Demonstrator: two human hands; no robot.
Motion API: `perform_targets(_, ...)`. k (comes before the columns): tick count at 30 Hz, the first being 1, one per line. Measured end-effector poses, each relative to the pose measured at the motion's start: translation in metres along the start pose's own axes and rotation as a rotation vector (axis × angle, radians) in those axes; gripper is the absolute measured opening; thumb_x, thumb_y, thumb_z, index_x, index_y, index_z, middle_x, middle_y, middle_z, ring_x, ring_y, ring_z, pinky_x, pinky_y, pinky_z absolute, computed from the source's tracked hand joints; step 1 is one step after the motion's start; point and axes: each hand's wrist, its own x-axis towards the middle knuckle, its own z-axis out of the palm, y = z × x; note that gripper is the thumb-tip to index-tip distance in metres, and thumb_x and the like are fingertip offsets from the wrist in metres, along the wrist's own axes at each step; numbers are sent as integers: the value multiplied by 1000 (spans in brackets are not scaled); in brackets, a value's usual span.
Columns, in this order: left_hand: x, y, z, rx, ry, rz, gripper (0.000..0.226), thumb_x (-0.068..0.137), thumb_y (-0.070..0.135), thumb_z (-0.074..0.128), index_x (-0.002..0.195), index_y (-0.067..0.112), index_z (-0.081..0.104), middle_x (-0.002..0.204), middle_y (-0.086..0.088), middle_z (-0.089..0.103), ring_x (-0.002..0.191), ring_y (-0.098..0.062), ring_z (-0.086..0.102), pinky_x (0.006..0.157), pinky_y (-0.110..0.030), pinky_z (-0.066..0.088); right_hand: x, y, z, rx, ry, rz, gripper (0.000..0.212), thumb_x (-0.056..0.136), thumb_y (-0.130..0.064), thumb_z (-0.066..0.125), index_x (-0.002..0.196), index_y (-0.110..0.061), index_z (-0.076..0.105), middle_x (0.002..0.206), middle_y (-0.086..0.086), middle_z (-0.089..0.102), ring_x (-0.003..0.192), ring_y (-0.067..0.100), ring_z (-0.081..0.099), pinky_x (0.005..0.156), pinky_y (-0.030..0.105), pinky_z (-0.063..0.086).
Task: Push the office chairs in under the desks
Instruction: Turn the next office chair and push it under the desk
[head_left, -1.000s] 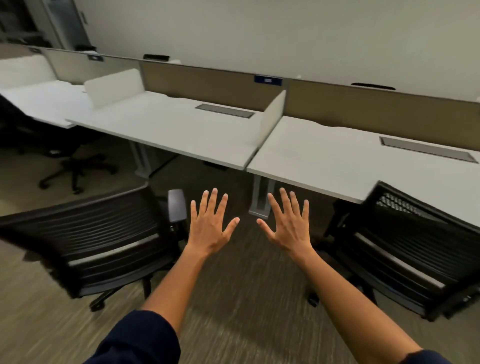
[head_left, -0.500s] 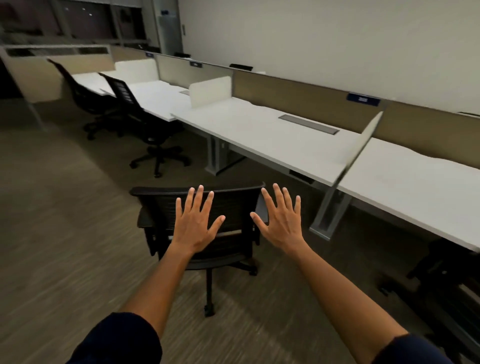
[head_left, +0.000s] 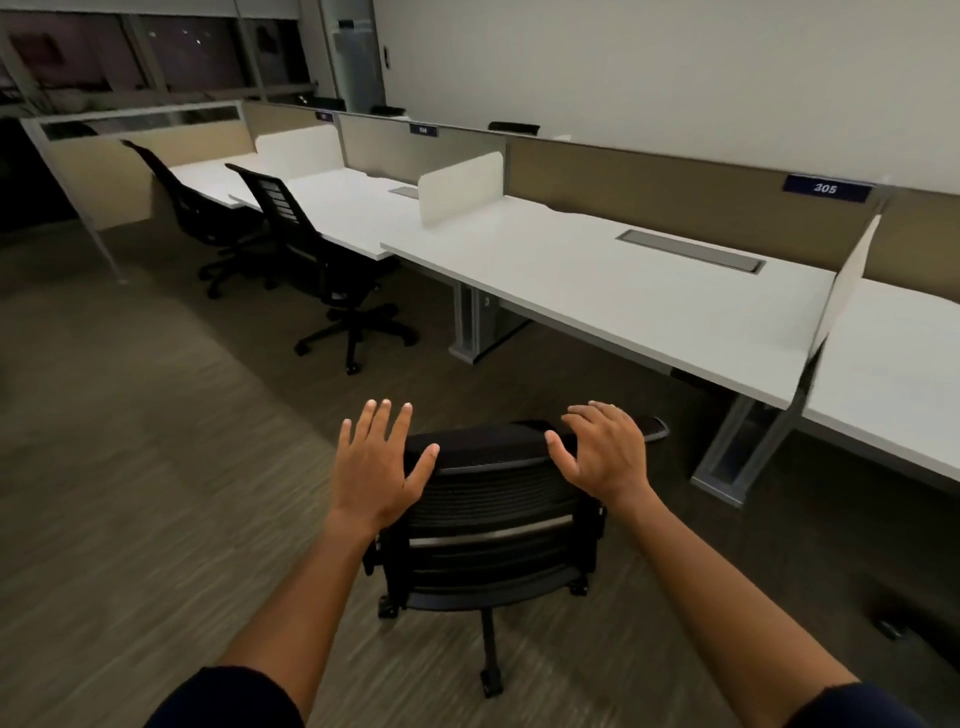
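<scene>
A black mesh-backed office chair (head_left: 488, 525) stands on the carpet right in front of me, its back towards me, clear of the white desk (head_left: 613, 291) labelled 305. My left hand (head_left: 376, 462) is open with fingers spread at the left top corner of the backrest. My right hand (head_left: 605, 454) rests over the top edge of the backrest on the right, fingers curled loosely and not closed. Two more black chairs (head_left: 311, 260) (head_left: 200, 218) stand further left along the desk row, pulled out from their desks.
White desks run in a row with tan partition panels (head_left: 675, 202) behind and white dividers (head_left: 460, 187) between them. Grey metal desk legs (head_left: 470, 322) (head_left: 737, 452) stand on the carpet. Windows lie at the far left. A dark chair base (head_left: 898, 623) shows at lower right.
My view has swung left and closer to the chair. Both hands have come down onto the top of its backrest; the right-hand chair has left the view.
</scene>
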Motion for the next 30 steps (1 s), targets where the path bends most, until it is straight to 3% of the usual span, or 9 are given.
perform_targets(3, 27, 3, 12, -17, 33, 41, 75, 94, 64, 30, 132, 8, 63, 137, -18, 62, 138, -38, 47, 111, -52, 42, 16, 17, 11, -18, -2, 25, 67, 98, -59, 33, 79, -12, 77, 84, 3, 76, 79, 22, 70, 74, 34, 54)
perform_targets(6, 49, 10, 20, -31, 32, 89, 74, 94, 65, 31, 110, 8, 75, 118, -15, 73, 124, -36, 60, 99, -47, 52, 33, 33, 21, -55, -55, 82, 82, 98, -68, 15, 63, -14, 66, 59, -1, 59, 53, 19, 54, 57, 33, 46)
perform_targets(8, 62, 12, 23, -24, 33, 112, 74, 95, 66, 29, 87, 11, 78, 94, -7, 77, 106, -29, 70, 84, -39, 56, 43, 42, 28, -73, -64, 102, 85, 97, -70, 11, 61, -13, 64, 53, -1, 52, 47, 18, 47, 54, 34, 44)
perform_targets(11, 84, 15, 28, 13, -8, 133, 81, 96, 71, 17, 61, 18, 67, 58, 4, 62, 61, -16, 61, 55, -30, 49, 53, 50, 38, -95, -55, 132, 84, 97, -69, 13, 65, -13, 66, 55, 0, 55, 50, 17, 49, 56, 35, 45)
perform_targets(13, 104, 11, 34, 33, -18, 145, 82, 95, 73, 12, 58, 20, 64, 51, 6, 53, 49, -12, 50, 44, -26, 32, 64, 51, 45, -100, -51, 162, 83, 98, -68, 13, 67, -12, 67, 57, 0, 56, 51, 17, 50, 58, 34, 44)
perform_targets(19, 178, -9, 60, -36, 30, 195, 74, 94, 69, 25, 54, 19, 62, 45, 6, 48, 41, -12, 43, 40, -26, 34, 111, 52, 67, -156, -38, 217, 83, 98, -66, 11, 67, -12, 66, 57, 1, 55, 52, 20, 50, 60, 34, 41)
perform_targets(25, 255, -28, 81, -100, 27, 270, 69, 92, 68, 30, 52, 19, 58, 47, 6, 48, 44, -14, 47, 44, -29, 44, 160, 55, 97, -219, -35, 287, 65, 96, -55, 28, 63, -12, 63, 55, 1, 54, 50, 23, 50, 57, 35, 40)
perform_targets(30, 311, -48, 102, -150, 1, 344, 69, 93, 68, 30, 53, 18, 54, 49, 4, 50, 46, -15, 48, 50, -33, 48, 196, 50, 117, -250, -23, 337, 58, 95, -51, 29, 58, -14, 55, 53, 0, 48, 48, 21, 44, 56, 35, 37)
